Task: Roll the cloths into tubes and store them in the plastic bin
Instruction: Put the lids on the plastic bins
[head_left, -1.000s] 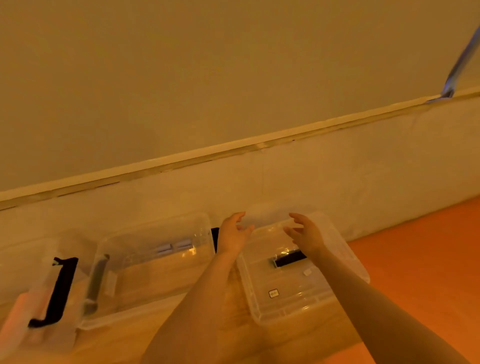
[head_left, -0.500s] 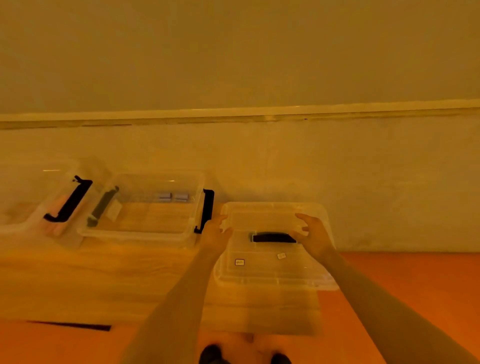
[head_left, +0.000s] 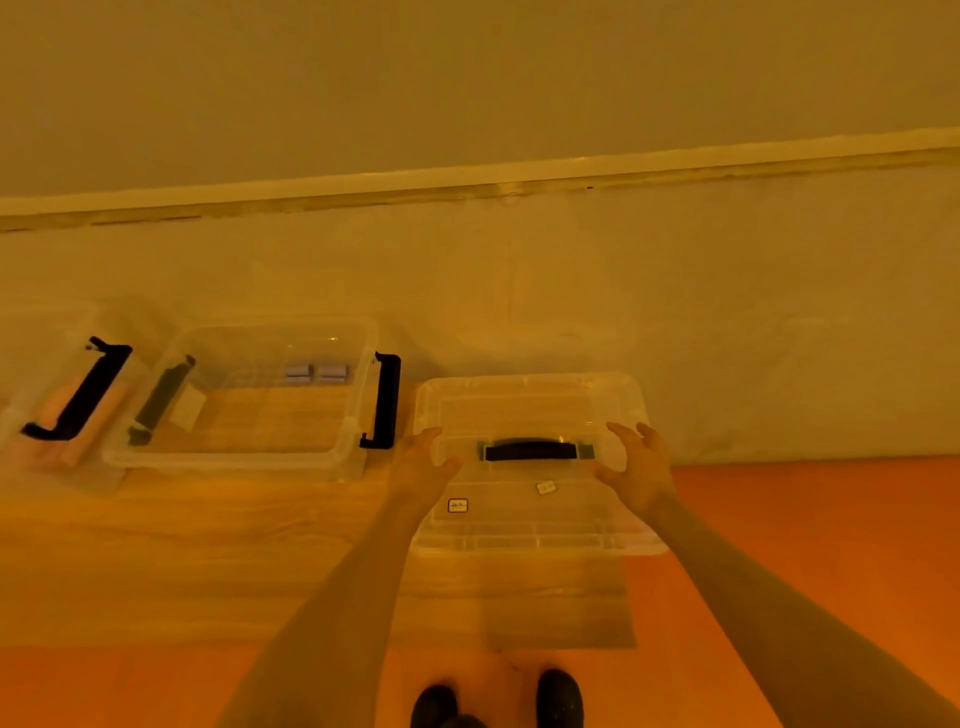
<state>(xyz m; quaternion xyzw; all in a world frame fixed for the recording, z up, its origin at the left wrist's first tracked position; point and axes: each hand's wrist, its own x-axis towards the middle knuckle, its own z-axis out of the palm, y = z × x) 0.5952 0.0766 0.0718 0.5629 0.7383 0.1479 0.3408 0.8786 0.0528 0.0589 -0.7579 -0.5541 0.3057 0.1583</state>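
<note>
A clear plastic bin (head_left: 530, 530) with a lid and a black handle (head_left: 531, 450) stands at the right end of a low wooden board (head_left: 208, 561). My left hand (head_left: 421, 462) grips the lid's left edge. At the lid's right edge my right hand (head_left: 636, 467) holds on with curled, spread fingers. An open clear bin (head_left: 244, 457) to the left has two small grey pieces (head_left: 317, 373) at its far wall. Something pink (head_left: 67, 441), perhaps cloth, lies in a third bin at the far left.
A black bin handle (head_left: 384, 400) sticks up between the two nearer bins, and another (head_left: 83, 395) lies across the far-left bin. A pale wall (head_left: 571, 291) rises right behind the bins. Orange floor (head_left: 805, 519) spreads to the right; my shoes (head_left: 493, 701) show at the bottom.
The view has swung level and downward. Both hands have come from above the lidded bin down to its lid's left and right edges and stay there.
</note>
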